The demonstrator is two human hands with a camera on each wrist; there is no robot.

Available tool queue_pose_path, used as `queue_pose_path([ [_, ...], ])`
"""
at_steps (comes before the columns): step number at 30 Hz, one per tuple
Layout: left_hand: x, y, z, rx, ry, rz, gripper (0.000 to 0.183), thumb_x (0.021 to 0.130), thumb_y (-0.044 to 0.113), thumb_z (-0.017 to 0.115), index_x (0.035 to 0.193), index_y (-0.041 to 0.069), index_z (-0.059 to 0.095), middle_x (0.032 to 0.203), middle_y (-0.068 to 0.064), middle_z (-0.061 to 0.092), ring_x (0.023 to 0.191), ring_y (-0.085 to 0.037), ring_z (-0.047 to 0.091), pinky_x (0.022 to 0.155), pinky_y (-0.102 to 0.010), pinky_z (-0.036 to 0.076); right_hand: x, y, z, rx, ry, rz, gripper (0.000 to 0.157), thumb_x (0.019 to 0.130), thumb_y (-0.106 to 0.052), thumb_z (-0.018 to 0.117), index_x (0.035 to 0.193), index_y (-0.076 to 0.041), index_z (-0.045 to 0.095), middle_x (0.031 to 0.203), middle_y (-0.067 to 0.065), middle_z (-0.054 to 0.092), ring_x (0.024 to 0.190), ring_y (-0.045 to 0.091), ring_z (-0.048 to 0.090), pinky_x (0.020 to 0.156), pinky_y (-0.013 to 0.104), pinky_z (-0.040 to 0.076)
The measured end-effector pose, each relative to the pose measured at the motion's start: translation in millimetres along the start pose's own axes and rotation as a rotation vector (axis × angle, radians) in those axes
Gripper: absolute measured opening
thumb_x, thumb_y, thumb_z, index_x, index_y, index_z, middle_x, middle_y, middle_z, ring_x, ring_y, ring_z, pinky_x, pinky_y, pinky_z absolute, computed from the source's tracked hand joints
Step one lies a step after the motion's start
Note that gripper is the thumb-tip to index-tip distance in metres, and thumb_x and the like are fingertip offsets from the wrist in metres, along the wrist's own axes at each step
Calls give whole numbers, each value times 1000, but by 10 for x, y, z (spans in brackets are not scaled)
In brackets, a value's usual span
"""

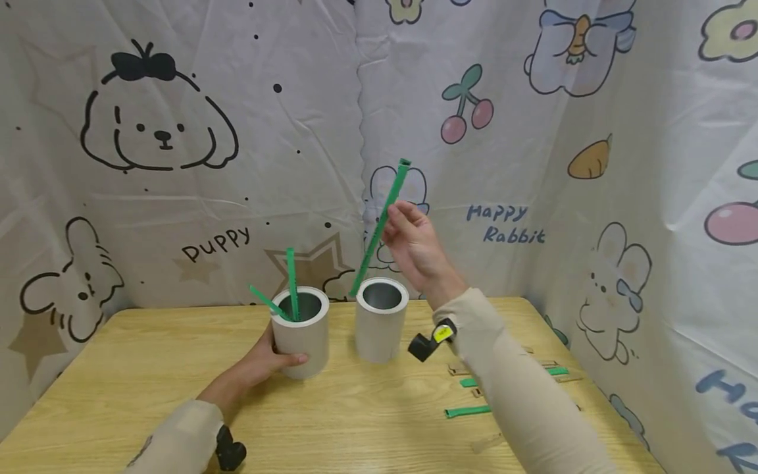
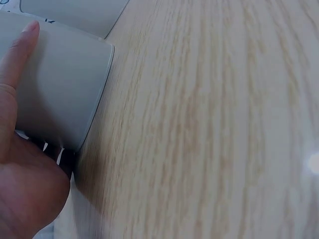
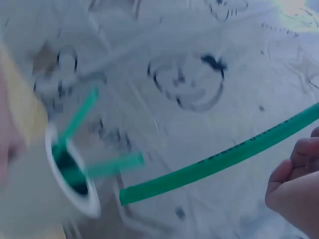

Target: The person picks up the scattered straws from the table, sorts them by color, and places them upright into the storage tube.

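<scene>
The green strip (image 3: 219, 165) bears dark lettering. In the head view, cups (image 1: 379, 337) at six and seven o'clock are off-white, tabletop (image 1: 148, 355) yellow wood-grain, cherries (image 1: 453, 130) at one o'clock pink.

Pale, creased cloth (image 1: 320, 131) printed with a puppy (image 1: 162, 139), rabbits (image 1: 612, 299), cherries (image 1: 454, 130) and brown stars (image 1: 37, 345) hangs behind and beside a wood-grained counter (image 1: 172, 349). A glow (image 3: 297, 11) on the cloth, blurred in the right wrist view, is perhaps lamplight.

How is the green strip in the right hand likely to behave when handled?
The green strip is probably fairly stiff, not floppy: both ends extend past the right hand without drooping. It is likely light, being slim and held in a pinch.
</scene>
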State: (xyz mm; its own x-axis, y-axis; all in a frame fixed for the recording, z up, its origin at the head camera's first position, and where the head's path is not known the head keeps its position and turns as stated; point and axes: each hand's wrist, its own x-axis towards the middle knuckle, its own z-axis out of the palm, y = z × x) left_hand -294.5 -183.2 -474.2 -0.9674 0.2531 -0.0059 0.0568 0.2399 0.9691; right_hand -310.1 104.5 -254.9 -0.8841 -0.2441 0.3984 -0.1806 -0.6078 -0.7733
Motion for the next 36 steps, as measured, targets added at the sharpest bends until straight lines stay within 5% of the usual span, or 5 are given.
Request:
queue_pose_path([
  [6,23,25,16,3,-30,26,110,85,22,81,161,11,2,162,-23,26,149,-45,29,122,-59,26,120,551,332,3,84,59,24,97,-15,63,80,-29,72,70,-13,58,69,6,43,75,24,35],
  [13,33,39,40,3,-40,21,110,86,21,81,161,12,1,163,-22,24,150,-45,28,122,-62,26,64,858,38,-245,182,214,18,100,-3,60,115,-8,70,85,-12,63,71,3,49,68,19,41],
  [26,0,49,4,41,-4,-43,115,87,24,81,162,11,-6,166,-24,18,152,-46,23,124,-63,21,-514,61,-1617,-962,14,378,41,103,-27,60,135,-2,60,133,12,62,120,25,56,107,43,45],
  [31,5,33,-7,36,-9,-47,114,87,22,80,162,11,-5,166,-24,18,152,-46,22,124,-63,19,-938,7,-2241,-1090,-58,463,46,102,-29,61,136,2,60,139,23,59,124,32,59,112,58,43],
  [36,-4,2,0,40,-17,-70,114,87,25,80,162,12,-4,166,-23,18,152,-45,22,124,-63,19,-1302,3,-2545,-1121,-150,528,41,99,-25,66,128,4,65,129,22,65,106,16,62,95,40,55],
])
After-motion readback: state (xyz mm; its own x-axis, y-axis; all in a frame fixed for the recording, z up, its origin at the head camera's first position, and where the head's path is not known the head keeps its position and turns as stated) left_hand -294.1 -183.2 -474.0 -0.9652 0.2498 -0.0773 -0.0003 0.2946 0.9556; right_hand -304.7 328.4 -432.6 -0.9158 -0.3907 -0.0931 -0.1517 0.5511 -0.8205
